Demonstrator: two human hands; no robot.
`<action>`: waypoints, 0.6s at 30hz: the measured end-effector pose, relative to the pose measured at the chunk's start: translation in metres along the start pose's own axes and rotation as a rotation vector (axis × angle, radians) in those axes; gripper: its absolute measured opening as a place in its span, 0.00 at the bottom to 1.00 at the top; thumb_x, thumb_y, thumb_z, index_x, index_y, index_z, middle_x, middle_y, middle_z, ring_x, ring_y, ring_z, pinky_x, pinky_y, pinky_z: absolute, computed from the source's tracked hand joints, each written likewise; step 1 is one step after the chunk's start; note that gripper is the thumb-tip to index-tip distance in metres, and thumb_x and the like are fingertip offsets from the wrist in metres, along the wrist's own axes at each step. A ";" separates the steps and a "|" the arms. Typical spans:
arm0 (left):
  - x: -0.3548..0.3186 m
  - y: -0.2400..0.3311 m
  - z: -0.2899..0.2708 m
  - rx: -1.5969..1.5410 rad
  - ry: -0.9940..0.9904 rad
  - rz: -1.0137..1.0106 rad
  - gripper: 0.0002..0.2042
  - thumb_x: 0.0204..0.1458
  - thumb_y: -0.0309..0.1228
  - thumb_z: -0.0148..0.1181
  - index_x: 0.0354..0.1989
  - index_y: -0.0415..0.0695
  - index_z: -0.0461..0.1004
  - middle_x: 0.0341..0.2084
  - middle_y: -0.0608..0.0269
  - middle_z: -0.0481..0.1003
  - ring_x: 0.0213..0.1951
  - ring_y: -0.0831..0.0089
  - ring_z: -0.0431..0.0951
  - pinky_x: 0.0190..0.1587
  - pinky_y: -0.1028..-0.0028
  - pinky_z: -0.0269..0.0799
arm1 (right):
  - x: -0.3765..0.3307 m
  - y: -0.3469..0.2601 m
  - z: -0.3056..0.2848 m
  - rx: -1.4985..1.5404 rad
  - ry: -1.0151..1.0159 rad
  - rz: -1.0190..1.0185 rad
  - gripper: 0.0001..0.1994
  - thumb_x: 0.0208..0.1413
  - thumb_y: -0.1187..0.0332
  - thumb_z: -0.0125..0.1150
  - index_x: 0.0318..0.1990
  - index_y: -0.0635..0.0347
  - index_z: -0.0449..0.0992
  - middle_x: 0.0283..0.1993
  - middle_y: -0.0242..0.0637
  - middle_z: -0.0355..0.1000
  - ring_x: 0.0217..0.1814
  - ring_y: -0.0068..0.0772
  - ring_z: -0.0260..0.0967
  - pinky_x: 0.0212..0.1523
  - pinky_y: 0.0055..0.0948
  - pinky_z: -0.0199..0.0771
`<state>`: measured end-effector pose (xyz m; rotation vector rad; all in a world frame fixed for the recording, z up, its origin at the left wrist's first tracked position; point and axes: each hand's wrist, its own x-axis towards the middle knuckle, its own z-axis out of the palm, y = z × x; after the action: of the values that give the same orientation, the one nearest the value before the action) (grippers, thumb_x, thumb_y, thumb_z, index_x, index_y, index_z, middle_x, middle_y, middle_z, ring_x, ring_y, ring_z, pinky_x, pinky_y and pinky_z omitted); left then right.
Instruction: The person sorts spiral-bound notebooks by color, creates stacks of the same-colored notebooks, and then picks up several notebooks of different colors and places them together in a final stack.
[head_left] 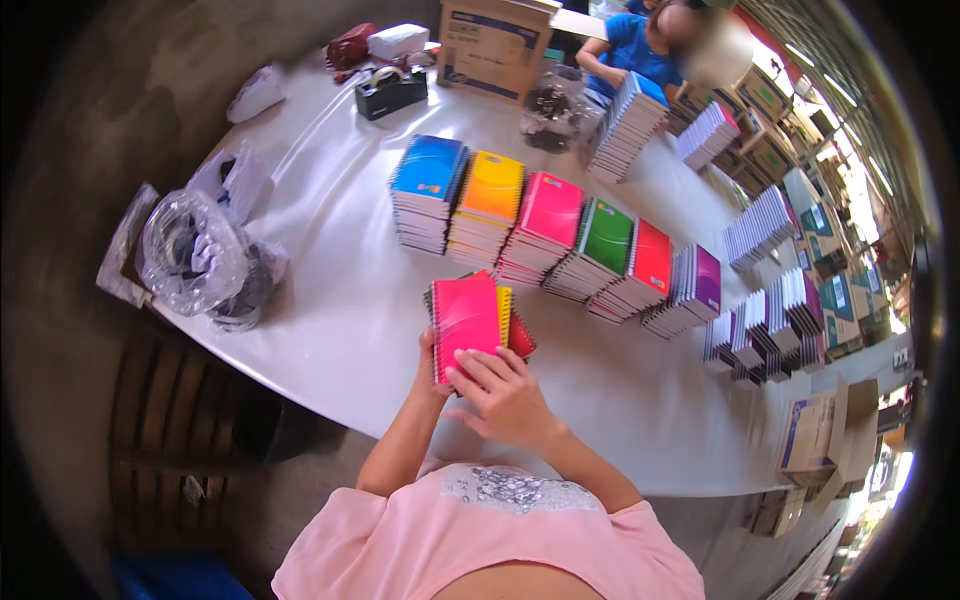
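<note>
My left hand [430, 362] is closed around the left edge of a small bundle of spiral notebooks, held above the near side of the table. A pink notebook [466, 312] lies on top. Beneath it, yellow [505, 304] and red [521, 338] notebooks stick out to the right, and a dark green edge shows at the top left. My right hand [505, 400] rests on the pink cover's lower part, fingers stretched out. Just beyond stands a row of notebook stacks: blue [428, 172], orange-yellow [492, 188], pink [548, 208], green [606, 235], red [650, 262] and purple [706, 280].
On the white table [330, 270], a plastic-wrapped roll [195, 245] sits at left. Farther back are a black tape dispenser [392, 93] and a cardboard box [492, 48]. A person in blue [640, 50] works behind another stack [630, 125]. More notebooks [765, 325] stand at right.
</note>
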<state>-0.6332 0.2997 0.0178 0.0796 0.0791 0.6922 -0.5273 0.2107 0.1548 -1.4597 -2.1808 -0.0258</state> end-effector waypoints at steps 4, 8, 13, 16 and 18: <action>0.004 -0.019 0.020 -0.004 0.027 0.002 0.32 0.37 0.42 0.60 0.51 0.37 0.61 0.44 0.50 0.70 0.43 0.58 0.73 0.48 0.60 0.70 | -0.015 0.062 -0.046 -0.074 0.045 0.184 0.26 0.36 0.58 0.67 0.46 0.55 0.73 0.53 0.38 0.67 0.55 0.36 0.63 0.55 0.43 0.58; 0.014 -0.050 0.029 -0.006 0.032 -0.019 0.31 0.37 0.42 0.60 0.51 0.38 0.62 0.44 0.50 0.70 0.43 0.58 0.73 0.48 0.60 0.70 | -0.080 0.189 -0.118 -0.456 0.214 0.802 0.38 0.39 0.62 0.66 0.61 0.51 0.56 0.65 0.40 0.50 0.65 0.41 0.48 0.60 0.51 0.48; 0.040 -0.106 0.031 0.026 0.069 -0.113 0.30 0.38 0.41 0.60 0.50 0.38 0.63 0.43 0.52 0.71 0.44 0.59 0.73 0.47 0.60 0.71 | -0.169 0.271 -0.129 -0.510 0.306 0.924 0.28 0.46 0.69 0.61 0.58 0.50 0.63 0.59 0.33 0.62 0.61 0.39 0.57 0.62 0.55 0.42; 0.051 -0.138 0.036 0.040 0.057 -0.188 0.29 0.39 0.42 0.60 0.50 0.39 0.63 0.43 0.52 0.71 0.44 0.60 0.73 0.47 0.59 0.71 | -0.196 0.258 -0.122 -0.444 0.512 0.767 0.19 0.49 0.71 0.58 0.51 0.57 0.70 0.49 0.38 0.70 0.55 0.36 0.65 0.61 0.50 0.49; 0.053 -0.152 0.027 0.045 0.083 -0.221 0.31 0.39 0.44 0.61 0.50 0.39 0.63 0.44 0.51 0.70 0.44 0.59 0.73 0.48 0.59 0.71 | -0.196 0.232 -0.120 0.572 1.024 0.709 0.12 0.49 0.75 0.56 0.43 0.62 0.74 0.44 0.42 0.73 0.53 0.33 0.67 0.59 0.42 0.56</action>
<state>-0.4932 0.2158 0.0269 0.0836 0.1808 0.4728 -0.2204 0.1054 0.1164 -1.3406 -0.7235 0.0758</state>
